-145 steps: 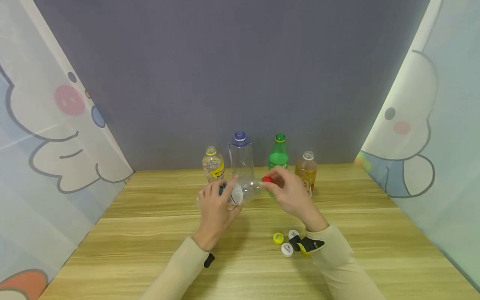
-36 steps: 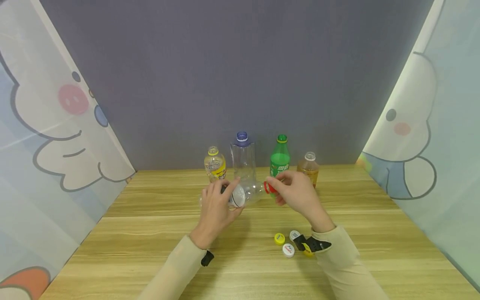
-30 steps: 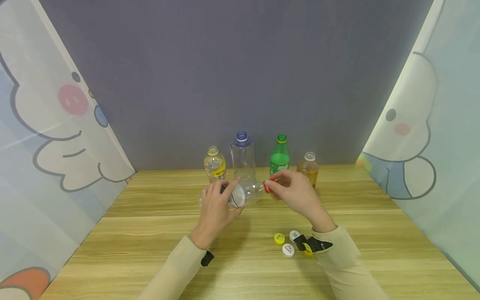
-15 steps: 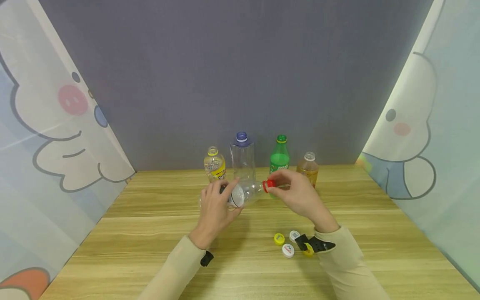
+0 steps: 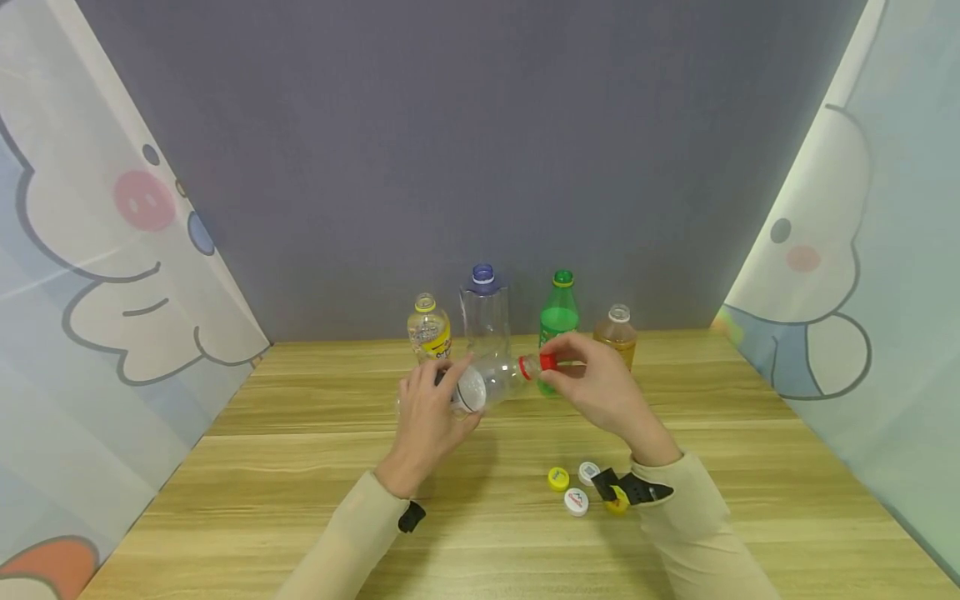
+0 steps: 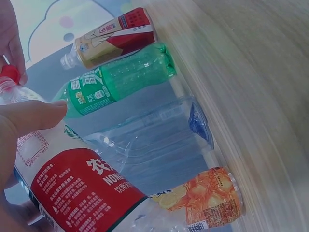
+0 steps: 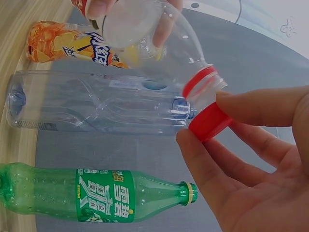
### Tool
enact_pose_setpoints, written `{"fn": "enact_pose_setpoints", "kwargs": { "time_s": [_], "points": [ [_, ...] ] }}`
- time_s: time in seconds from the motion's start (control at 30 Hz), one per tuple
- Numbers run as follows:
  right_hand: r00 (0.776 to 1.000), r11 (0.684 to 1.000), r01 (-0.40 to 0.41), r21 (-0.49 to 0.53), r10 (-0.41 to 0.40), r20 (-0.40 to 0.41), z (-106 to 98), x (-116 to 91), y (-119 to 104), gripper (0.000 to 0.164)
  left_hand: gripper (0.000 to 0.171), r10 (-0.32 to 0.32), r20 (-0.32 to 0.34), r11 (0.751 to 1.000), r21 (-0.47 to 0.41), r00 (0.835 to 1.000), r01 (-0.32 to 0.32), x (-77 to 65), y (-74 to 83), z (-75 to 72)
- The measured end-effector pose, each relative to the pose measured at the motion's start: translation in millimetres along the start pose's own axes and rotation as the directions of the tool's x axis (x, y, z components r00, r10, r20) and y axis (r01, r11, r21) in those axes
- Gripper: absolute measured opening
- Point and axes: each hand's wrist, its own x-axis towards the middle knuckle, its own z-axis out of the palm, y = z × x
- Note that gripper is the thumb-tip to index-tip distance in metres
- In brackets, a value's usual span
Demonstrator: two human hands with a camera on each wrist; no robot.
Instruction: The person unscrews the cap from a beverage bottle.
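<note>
My left hand (image 5: 431, 408) grips a clear plastic water bottle (image 5: 501, 379) around its body, tilted on its side with the neck toward the right. In the left wrist view its red label (image 6: 87, 188) shows below the thumb. My right hand (image 5: 600, 392) pinches a red bottle cap (image 7: 210, 123) between thumb and fingers. A red ring (image 7: 199, 79) sits on the neck, and bare clear neck shows between ring and cap. The cap is askew, right at the mouth of the bottle.
Uncapped bottles stand along the back: a yellow-labelled one (image 5: 430, 329), a tall bluish one (image 5: 485, 312), a green one (image 5: 558, 321) and an amber-looking one (image 5: 617, 337). Near my right wrist lie loose caps, including a yellow cap (image 5: 558, 478) and a white cap (image 5: 576, 501).
The red cap has shifted right, away from the neck ring, so clear neck now shows between them. My right hand moved with it; the left hand and bottle shifted slightly left.
</note>
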Motion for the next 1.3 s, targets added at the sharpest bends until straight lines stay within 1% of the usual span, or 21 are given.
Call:
{"fn": "enact_pose_setpoints", "kwargs": {
  "time_s": [0.13, 0.37, 0.53, 0.73, 0.87, 1.03, 1.13, 1.3],
  "points": [
    [1.0, 1.0, 0.011, -0.019, -0.011, -0.005, 0.1, -0.8, 0.6, 0.024, 0.084, -0.01, -0.01, 1.0, -0.022, 1.0, 0.01, 1.1, 0.2, -1.7],
    [0.999, 0.999, 0.025, -0.025, -0.026, -0.033, 2.4, -0.4, 0.9, 0.026, 0.081, -0.054, -0.02, 0.995, -0.086, 0.998, 0.052, 2.3, -1.1, -7.3],
    [0.999, 0.999, 0.023, -0.024, -0.024, -0.034, 5.0, 0.0, 1.8, 0.024, 0.081, -0.072, -0.04, 0.992, -0.104, 0.997, 0.067, 5.8, -3.6, -11.6],
    [1.0, 0.999, -0.007, -0.035, 0.007, 0.013, 16.2, -0.6, 5.3, 0.025, 0.08, -0.125, -0.081, 0.982, -0.151, 0.989, 0.112, 11.6, -12.3, -21.8],
    [1.0, 0.999, 0.011, -0.03, -0.011, 0.028, 23.8, -1.9, 8.8, 0.025, 0.08, -0.164, -0.073, 0.972, -0.184, 0.984, 0.149, 13.5, -19.0, -29.0],
    [0.998, 0.999, 0.024, -0.028, -0.023, 0.061, 29.2, -4.1, 14.3, 0.024, 0.081, -0.213, -0.051, 0.949, -0.248, 0.976, 0.194, 15.3, -24.1, -37.0],
    [0.997, 0.999, 0.022, -0.044, -0.019, 0.079, 31.2, -6.2, 17.2, 0.024, 0.08, -0.225, -0.043, 0.941, -0.267, 0.973, 0.206, 15.2, -26.1, -38.5],
    [0.992, 0.998, 0.016, -0.065, -0.008, 0.125, 35.1, -10.4, 20.8, 0.021, 0.075, -0.24, -0.058, 0.929, -0.304, 0.969, 0.211, 13.2, -28.2, -37.4]
  ]
}}
